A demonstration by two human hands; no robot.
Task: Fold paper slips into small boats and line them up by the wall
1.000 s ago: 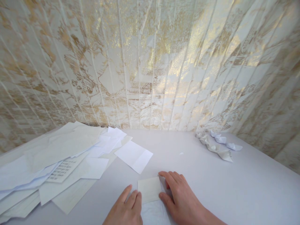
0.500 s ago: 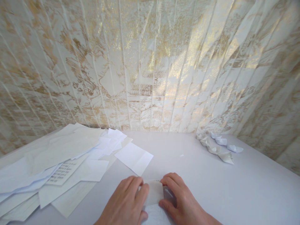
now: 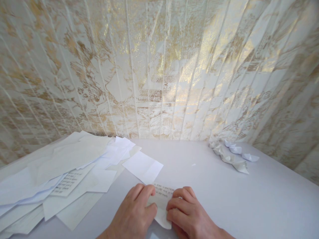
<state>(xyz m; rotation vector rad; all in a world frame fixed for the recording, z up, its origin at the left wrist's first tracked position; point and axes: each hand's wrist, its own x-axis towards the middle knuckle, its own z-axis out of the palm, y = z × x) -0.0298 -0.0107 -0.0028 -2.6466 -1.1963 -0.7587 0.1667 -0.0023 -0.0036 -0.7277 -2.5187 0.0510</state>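
A small sheet of paper (image 3: 163, 202) with dark printed lines on its upper part is held between my two hands at the bottom middle of the head view. My left hand (image 3: 136, 210) pinches its left edge between thumb and fingers. On the other side, my right hand (image 3: 188, 210) has its fingers curled over the right edge. The lower end of the sheet is blank and bends up a little. Below it, a bit of another white paper (image 3: 154, 236) shows at the frame's bottom edge.
A heap of loose papers (image 3: 74, 159) spreads over the left of the white table (image 3: 261, 199). One white sheet (image 3: 143, 167) lies at its right end. Several small folded paper shapes (image 3: 235, 157) sit at the back right. A tiny scrap (image 3: 193, 165) lies mid-table. Behind hangs a patterned curtain (image 3: 159, 66).
The paper between my hands has turned or opened so that its printed lines now show. My right hand's fingers have closed in over its edge.
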